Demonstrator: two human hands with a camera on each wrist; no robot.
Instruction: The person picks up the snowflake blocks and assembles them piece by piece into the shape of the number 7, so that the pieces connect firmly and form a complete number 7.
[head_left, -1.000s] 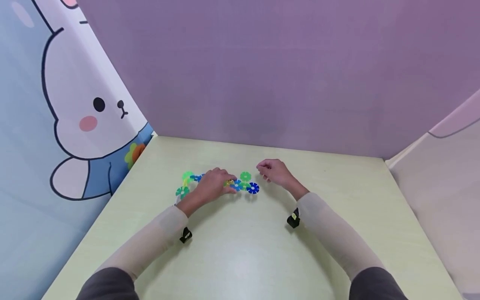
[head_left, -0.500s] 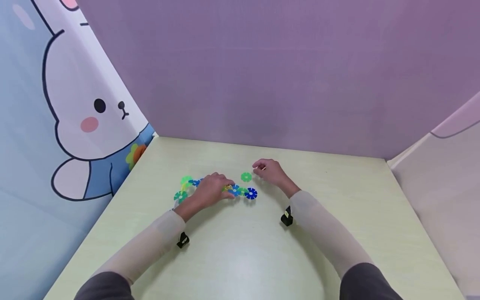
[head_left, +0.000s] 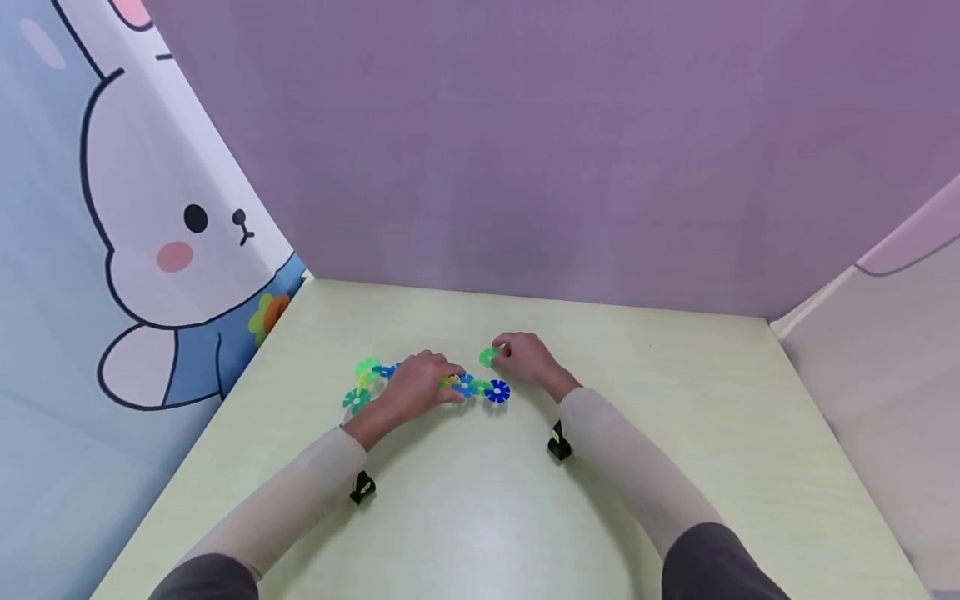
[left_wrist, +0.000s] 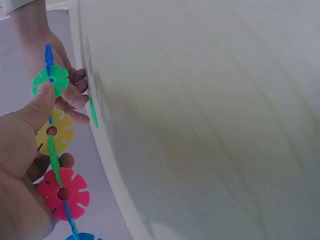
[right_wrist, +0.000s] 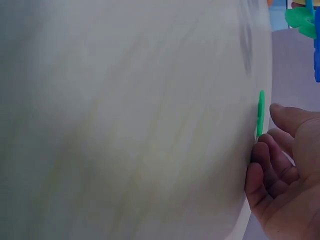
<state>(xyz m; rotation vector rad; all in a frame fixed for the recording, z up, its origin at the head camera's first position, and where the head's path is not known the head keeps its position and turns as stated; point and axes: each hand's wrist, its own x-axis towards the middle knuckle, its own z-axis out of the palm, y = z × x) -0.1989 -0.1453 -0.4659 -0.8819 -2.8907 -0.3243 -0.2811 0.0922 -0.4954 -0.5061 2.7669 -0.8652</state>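
My left hand (head_left: pixel 416 385) holds a chain of slotted plastic snowflake discs (head_left: pixel 356 401) above the table. In the left wrist view, its thumb presses on a green disc (left_wrist: pixel 60 76); a yellow disc (left_wrist: pixel 65 131) and a pink disc (left_wrist: pixel 77 194) follow along the chain. A dark blue disc (head_left: pixel 497 391) forms the chain's right end. Flat on the table lies a loose green disc (head_left: pixel 487 357). My right hand (head_left: pixel 525 357) is at that disc's right edge, its fingers bent and the thumb apart from it in the right wrist view (right_wrist: pixel 260 112).
The pale table (head_left: pixel 480 517) runs back to a purple cloth wall (head_left: pixel 525 150). A rabbit-print curtain (head_left: pixel 150 208) hangs along the left side, and a pale panel (head_left: pixel 885 400) stands at the right. Black wrist straps (head_left: pixel 558 442) hang beneath the sleeves.
My right hand has moved left and slightly nearer, reaching the loose green disc. The left hand and its chain have shifted slightly left and down in view.
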